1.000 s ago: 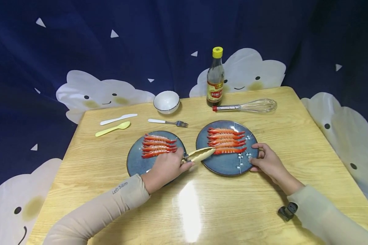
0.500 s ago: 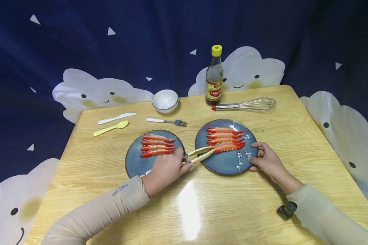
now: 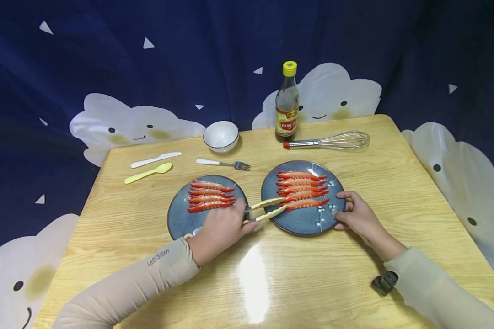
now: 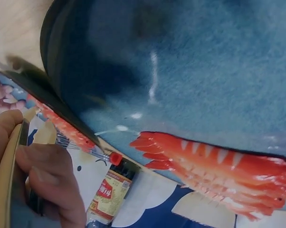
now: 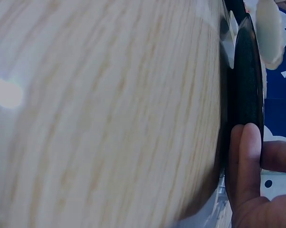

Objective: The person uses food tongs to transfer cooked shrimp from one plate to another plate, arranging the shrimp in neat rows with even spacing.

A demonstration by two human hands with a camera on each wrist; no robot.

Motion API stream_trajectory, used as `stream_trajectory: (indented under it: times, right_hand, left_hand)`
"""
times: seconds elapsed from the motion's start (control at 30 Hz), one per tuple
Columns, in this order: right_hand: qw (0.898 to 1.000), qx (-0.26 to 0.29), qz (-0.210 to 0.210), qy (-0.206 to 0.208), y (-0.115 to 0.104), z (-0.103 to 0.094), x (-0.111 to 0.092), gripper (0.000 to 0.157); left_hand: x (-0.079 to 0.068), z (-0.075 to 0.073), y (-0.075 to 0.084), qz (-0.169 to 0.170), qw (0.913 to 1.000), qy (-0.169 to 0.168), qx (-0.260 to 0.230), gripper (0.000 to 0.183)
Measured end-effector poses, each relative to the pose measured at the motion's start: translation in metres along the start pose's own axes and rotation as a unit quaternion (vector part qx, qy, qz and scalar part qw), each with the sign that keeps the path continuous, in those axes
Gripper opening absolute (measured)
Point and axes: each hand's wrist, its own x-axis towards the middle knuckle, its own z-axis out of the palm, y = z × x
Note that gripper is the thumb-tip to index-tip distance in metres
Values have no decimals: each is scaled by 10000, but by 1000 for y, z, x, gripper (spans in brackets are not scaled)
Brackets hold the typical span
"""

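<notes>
My left hand (image 3: 222, 226) holds yellow-tipped tongs (image 3: 267, 203), reaching across the right edge of the left blue plate (image 3: 180, 219). The arms of the tongs are spread, their tips at the left end of the nearest shrimp (image 3: 306, 204) on the right blue plate (image 3: 298, 223). Several more red-orange shrimp lie in a row behind it. Another row of shrimp (image 3: 211, 199) lies on the left plate, partly hidden by the left hand. My right hand (image 3: 360, 214) grips the right plate's right rim; the right wrist view shows its fingers (image 5: 250, 156) against the underside.
Behind the plates lie a white knife (image 3: 156, 160), a yellow spoon (image 3: 148, 173), a white-handled fork (image 3: 222, 163) and a whisk (image 3: 329, 141). A white bowl (image 3: 221, 136) and a yellow-capped sauce bottle (image 3: 287, 114) stand near the wooden table's (image 3: 313, 278) back edge.
The tongs have spread from nearly closed and let go of the nearest shrimp, which lies on the right plate. The right hand keeps its grip on that plate's rim.
</notes>
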Motion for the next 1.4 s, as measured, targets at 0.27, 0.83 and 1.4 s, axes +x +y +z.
stream_trajectory:
  times: [0.27, 0.83, 1.4]
  right_hand:
    - [10000, 21, -6, 19, 5, -2, 3, 60]
    - [10000, -15, -74, 49, 2, 1, 1, 60]
    - [9999, -128, -75, -81, -30, 7, -19, 54]
  left_hand:
    - [14, -8, 16, 380, 9973, -586, -233, 46]
    - [32, 13, 29, 220, 9973, -681, -168, 48]
    - [37, 16, 32, 114, 9981, -596, -135, 48]
